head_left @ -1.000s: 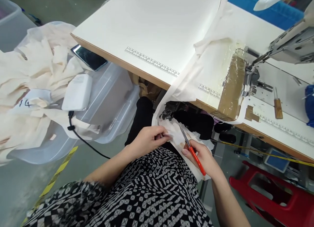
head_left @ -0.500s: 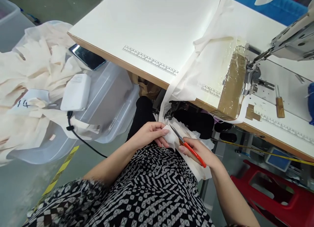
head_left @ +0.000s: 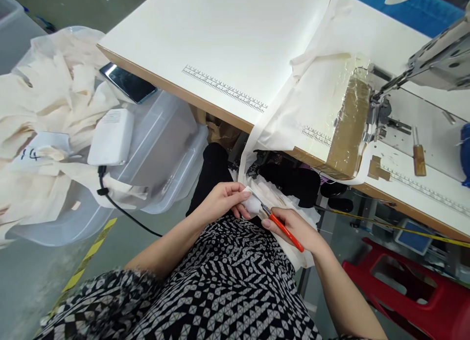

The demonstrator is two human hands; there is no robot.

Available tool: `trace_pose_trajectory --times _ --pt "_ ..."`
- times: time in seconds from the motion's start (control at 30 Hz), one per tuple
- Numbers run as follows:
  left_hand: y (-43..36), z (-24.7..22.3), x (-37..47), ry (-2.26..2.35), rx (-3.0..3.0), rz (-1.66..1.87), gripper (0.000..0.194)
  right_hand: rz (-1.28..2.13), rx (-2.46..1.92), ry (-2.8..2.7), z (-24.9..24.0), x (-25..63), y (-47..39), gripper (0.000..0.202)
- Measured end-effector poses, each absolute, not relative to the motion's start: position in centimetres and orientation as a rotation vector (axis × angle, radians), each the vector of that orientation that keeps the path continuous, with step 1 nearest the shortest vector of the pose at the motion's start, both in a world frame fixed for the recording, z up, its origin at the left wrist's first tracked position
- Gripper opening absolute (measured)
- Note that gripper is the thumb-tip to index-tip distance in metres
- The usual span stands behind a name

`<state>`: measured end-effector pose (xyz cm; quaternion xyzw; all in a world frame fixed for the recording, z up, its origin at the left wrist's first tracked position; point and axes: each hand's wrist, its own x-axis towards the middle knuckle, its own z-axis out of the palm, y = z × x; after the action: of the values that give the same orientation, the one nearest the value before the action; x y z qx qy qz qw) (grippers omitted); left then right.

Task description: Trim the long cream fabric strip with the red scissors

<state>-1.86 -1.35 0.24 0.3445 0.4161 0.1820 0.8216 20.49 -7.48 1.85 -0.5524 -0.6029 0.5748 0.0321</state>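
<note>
Over my lap, my left hand point(head_left: 228, 200) pinches a small piece of white fabric point(head_left: 251, 206) between thumb and fingers. My right hand point(head_left: 292, 227) grips scissors point(head_left: 282, 228) with red handles, their blades pointing up and left. The blades lie against the white fabric, the tips partly hidden by it. A long white fabric strip point(head_left: 246, 156) hangs from the table edge down toward my lap. More crumpled pale fabric point(head_left: 271, 190) rests behind and beneath my hands.
A white sewing table point(head_left: 227, 36) with printed rulers spans the front, a sewing machine point(head_left: 436, 60) at its right. A wooden-handled tool point(head_left: 419, 158) lies there. At left, a plastic bin point(head_left: 161, 149) holds fabric pieces, a phone point(head_left: 128, 83) and a white device point(head_left: 112, 136). A red stool point(head_left: 440, 301) stands lower right.
The scissors have moved slightly left and into the white fabric, and their blades now show less. My left hand stays almost in place, still pinching the fabric.
</note>
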Motion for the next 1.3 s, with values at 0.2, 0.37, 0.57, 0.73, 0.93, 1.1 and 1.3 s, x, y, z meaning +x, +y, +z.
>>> trace_pose_trajectory --times 0.2,0.37,0.57,0.73,0.93,1.1,1.3 --pt "-1.2 0.2 -1.8 0.884 0.737 0.386 0.043 1.562 -1.812 -2.004 1.9 20.3 -7.8 0.050" --pt "-1.3 -0.1 -1.8 0.863 0.724 0.391 0.039 1.372 -1.853 -2.058 1.6 20.2 -8.2 0.051" --pt "-1.3 -0.3 -1.8 0.839 0.719 0.381 0.037 1.291 -1.927 -2.114 1.9 20.1 -8.3 0.049" --pt "-1.3 0.2 -1.6 0.851 0.742 0.338 0.041 1.218 -1.902 -2.227 2.4 19.8 -7.8 0.045" --pt "-1.4 0.5 -1.8 0.844 0.755 0.328 0.039 1.183 -1.925 -2.182 1.9 19.6 -8.0 0.048" --pt "-1.1 0.4 -1.8 0.825 0.754 0.335 0.037 1.307 -1.931 -1.998 1.9 20.2 -8.2 0.052" --pt "-2.1 0.5 -0.5 0.785 0.808 0.332 0.039 1.530 -1.650 -1.500 1.6 18.7 -6.8 0.030"
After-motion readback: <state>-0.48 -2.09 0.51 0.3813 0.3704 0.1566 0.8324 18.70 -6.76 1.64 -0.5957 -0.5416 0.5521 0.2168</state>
